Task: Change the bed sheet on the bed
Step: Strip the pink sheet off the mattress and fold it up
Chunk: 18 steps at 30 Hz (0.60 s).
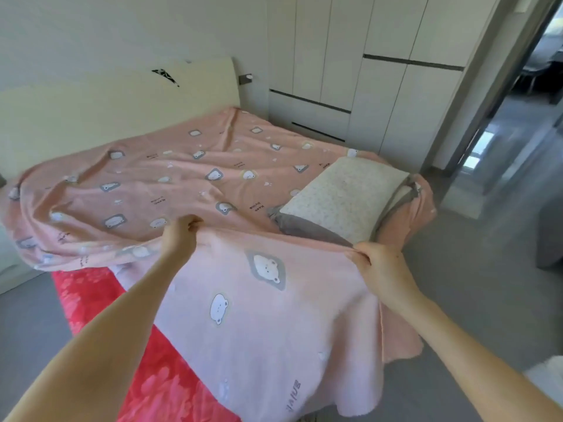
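A pink bed sheet (189,181) printed with white bears lies rumpled over the bed. Its near part is lifted off the mattress and hangs down toward me, pale underside showing. My left hand (179,239) pinches the raised fold at the middle of the bed's near side. My right hand (380,266) grips the same fold farther right. Under the lifted part a red patterned sheet (100,303) shows along the bed's near edge. A pillow (344,196), white speckled with a grey side, lies on the pink sheet at the right.
A cream headboard (122,99) runs along the far left wall. White wardrobes (380,86) stand behind the bed. An open doorway (518,117) is at the right. Grey floor (475,287) surrounds the bed, with a white object (548,373) at the lower right edge.
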Motion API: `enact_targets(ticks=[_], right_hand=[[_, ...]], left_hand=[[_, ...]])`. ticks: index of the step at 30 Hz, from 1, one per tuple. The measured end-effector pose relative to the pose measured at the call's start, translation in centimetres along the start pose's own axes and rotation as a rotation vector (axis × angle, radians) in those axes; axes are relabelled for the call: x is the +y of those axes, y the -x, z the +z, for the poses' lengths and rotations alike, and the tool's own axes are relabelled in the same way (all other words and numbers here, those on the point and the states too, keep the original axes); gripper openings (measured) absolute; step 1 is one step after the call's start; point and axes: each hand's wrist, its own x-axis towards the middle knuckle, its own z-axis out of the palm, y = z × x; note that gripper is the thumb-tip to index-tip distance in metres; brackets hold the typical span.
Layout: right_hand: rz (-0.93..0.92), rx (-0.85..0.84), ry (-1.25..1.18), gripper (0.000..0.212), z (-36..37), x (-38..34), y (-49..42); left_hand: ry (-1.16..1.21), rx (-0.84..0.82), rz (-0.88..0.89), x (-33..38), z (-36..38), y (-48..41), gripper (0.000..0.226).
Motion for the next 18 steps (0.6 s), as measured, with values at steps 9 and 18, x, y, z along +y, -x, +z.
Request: enact_targets(ticks=[9,18], right_hand=[[0.152,-0.019,-0.019,0.041,0.4,12.9,-11.2],[0.365,0.059,0.0,0.038,-4.0,26.9,-21.7]], left_hand=[[-0.058,-0.05,0.187,10.8,12.1,-18.1,0.026],[-0.061,-0.136,0.485,26.8,24.7,-31.1,0.024]])
